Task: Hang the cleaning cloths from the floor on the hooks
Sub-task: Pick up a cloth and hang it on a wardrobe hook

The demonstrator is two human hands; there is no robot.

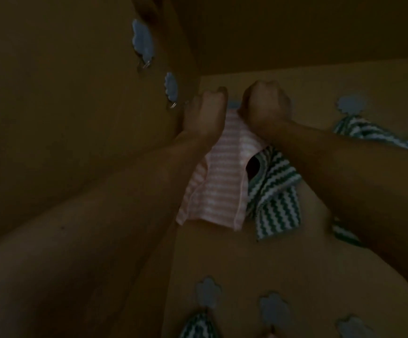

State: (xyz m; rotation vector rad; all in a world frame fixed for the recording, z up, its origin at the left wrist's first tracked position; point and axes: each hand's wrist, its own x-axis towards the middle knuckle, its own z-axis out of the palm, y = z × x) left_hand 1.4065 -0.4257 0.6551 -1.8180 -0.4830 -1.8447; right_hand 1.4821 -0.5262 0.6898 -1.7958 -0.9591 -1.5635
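Observation:
A pink-and-white striped cloth [216, 181] hangs down the yellow wall between my two raised hands. My left hand [204, 113] and my right hand [262, 106] both grip its top edge with curled fingers, close to a blue cloud-shaped hook [234, 104] that is mostly hidden behind them. Under my right forearm a green-and-white zigzag cloth [275, 196] hangs beside the pink one. Another green striped cloth [359, 129] hangs from a cloud hook [350, 103] at the right. The light is dim.
Two bare cloud hooks [142, 39] [171, 87] sit on the left wall by the corner. Lower on the wall are more cloud hooks [208, 292] [275, 309] [351, 326], one with a green striped cloth [197, 325] on it.

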